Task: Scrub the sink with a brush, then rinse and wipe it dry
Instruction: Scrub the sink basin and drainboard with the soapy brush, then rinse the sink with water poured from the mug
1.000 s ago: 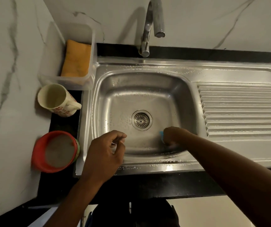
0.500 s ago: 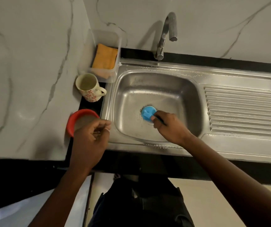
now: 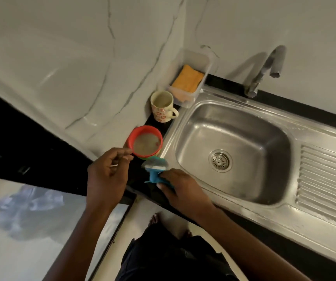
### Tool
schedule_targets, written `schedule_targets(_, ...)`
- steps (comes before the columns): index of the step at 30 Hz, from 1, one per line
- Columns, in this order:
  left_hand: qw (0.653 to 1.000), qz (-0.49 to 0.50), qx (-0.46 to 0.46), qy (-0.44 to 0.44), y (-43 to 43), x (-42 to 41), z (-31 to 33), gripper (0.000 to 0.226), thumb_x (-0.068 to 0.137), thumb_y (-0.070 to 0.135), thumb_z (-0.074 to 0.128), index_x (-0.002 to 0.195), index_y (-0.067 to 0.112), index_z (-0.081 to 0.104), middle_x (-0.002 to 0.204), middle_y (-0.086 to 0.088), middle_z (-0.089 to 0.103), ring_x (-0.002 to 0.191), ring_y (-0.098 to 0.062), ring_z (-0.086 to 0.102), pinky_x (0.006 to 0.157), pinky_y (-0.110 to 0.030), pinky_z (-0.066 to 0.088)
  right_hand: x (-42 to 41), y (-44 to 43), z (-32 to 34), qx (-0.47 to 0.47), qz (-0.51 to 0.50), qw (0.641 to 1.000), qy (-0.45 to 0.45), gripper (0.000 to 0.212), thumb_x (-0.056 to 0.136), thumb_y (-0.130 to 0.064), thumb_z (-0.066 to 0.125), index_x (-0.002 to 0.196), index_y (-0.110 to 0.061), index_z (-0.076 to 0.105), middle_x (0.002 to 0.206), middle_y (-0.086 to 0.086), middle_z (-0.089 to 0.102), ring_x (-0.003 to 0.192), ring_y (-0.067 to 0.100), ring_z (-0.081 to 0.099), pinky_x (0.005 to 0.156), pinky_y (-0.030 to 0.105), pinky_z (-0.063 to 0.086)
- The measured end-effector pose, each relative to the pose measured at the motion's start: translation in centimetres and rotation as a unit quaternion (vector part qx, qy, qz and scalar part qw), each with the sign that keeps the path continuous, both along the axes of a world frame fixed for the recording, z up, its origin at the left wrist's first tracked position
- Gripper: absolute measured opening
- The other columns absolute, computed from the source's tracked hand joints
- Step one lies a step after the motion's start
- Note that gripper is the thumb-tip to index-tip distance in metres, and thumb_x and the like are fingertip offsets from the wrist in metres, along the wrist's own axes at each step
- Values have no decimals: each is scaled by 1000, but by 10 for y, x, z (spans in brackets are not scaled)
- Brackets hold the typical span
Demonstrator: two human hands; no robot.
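Observation:
The steel sink has a round drain in its basin and wet drops on its walls. My right hand grips a blue brush with pale bristles, held over the sink's left rim, outside the basin. My left hand hovers beside it, fingers curled in a loose pinch near the red bowl of cloudy water; whether it holds anything I cannot tell. An orange cloth lies in a clear tub at the back.
A flowered mug stands between the tub and the red bowl on the black counter strip. The tap rises behind the basin. A ribbed drainboard lies to the right. Marble walls close off the left and back.
My right hand lifted the brush from the basin floor near the drain to the sink's left rim beside the red bowl. The view swung left and tilted.

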State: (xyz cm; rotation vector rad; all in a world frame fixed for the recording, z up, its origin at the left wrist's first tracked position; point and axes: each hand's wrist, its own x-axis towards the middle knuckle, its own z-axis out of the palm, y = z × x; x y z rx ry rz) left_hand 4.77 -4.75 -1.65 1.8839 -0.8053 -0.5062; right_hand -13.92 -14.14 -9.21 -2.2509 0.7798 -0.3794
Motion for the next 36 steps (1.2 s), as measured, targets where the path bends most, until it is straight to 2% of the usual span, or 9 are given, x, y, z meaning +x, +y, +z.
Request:
schedule_targets(7, 999, 47, -6, -15, 30, 3, 0, 24, 103, 9, 57, 106, 22, 76, 95, 11, 77, 90, -12, 74, 83, -36, 62, 70, 26, -38, -18, 8, 1000, -6, 20, 101, -27, 58, 109, -12, 68, 104, 6, 68, 96, 23, 60, 78, 43, 54)
schedule_targets(14, 998, 58, 10, -27, 41, 8, -2, 24, 101, 5, 58, 107, 20, 76, 96, 20, 75, 95, -2, 72, 81, -17, 57, 94, 38, -57, -75, -44, 996, 28, 21, 101, -31, 61, 116, -19, 69, 110, -1, 67, 103, 16, 59, 84, 31, 55)
schedule_targets(18, 999, 51, 15, -11, 39, 11, -4, 24, 101, 5, 58, 105, 20, 76, 94, 19, 75, 91, -3, 73, 77, -17, 58, 95, 40, -65, -78, -60, 994, 43, 20, 97, -34, 66, 112, -20, 70, 107, -3, 64, 103, 14, 57, 83, 31, 55)
schedule_targets(22, 999, 32, 21, -13, 34, 14, -6, 25, 102, 6, 57, 107, 21, 76, 94, 20, 75, 83, -12, 72, 70, -26, 58, 94, 37, -60, -90, -57, 994, 35, 28, 96, -44, 65, 112, -22, 71, 105, -4, 66, 101, 14, 57, 80, 30, 54)
schedule_targets(24, 1000, 17, 18, -11, 31, 15, -6, 26, 101, 4, 56, 108, 19, 76, 95, 20, 74, 85, -10, 72, 66, -22, 59, 88, 34, -52, -91, -59, 994, 28, 29, 95, -47, 65, 109, -23, 72, 102, -5, 67, 98, 13, 58, 78, 29, 53)
schedule_targets(27, 1000, 5, 10, 6, 22, 11, -3, 26, 100, 4, 57, 107, 20, 75, 95, 21, 74, 97, -2, 72, 74, -12, 55, 70, 29, -32, -93, -66, 994, 7, 27, 95, -46, 64, 105, -22, 73, 96, -6, 68, 90, 11, 58, 73, 29, 52)
schedule_targets(31, 1000, -25, 4, -3, 5, -2, 1, 24, 101, 12, 59, 104, 31, 73, 94, 23, 74, 95, 0, 71, 76, -15, 58, 42, 15, 0, -31, -99, 993, -55, 17, 98, -33, 64, 104, -22, 75, 95, -8, 68, 88, 6, 56, 76, 27, 52)
schedule_targets(34, 999, -39, -1, -17, -11, -12, 4, 20, 101, 15, 60, 106, 28, 74, 99, 21, 74, 98, 2, 69, 80, -20, 58, 26, -2, 21, 8, -157, 982, -109, 10, 96, -26, 68, 101, -23, 77, 96, -12, 69, 90, 2, 60, 79, 20, 50)
schedule_targets(36, 999, -44, -6, -25, -22, -18, 6, 19, 100, 17, 60, 105, 29, 74, 100, 22, 74, 97, 3, 68, 79, -22, 59, 19, -14, 34, 18, -179, 972, -152, 10, 97, -27, 71, 100, -21, 78, 94, -12, 70, 91, 5, 64, 79, 23, 53)
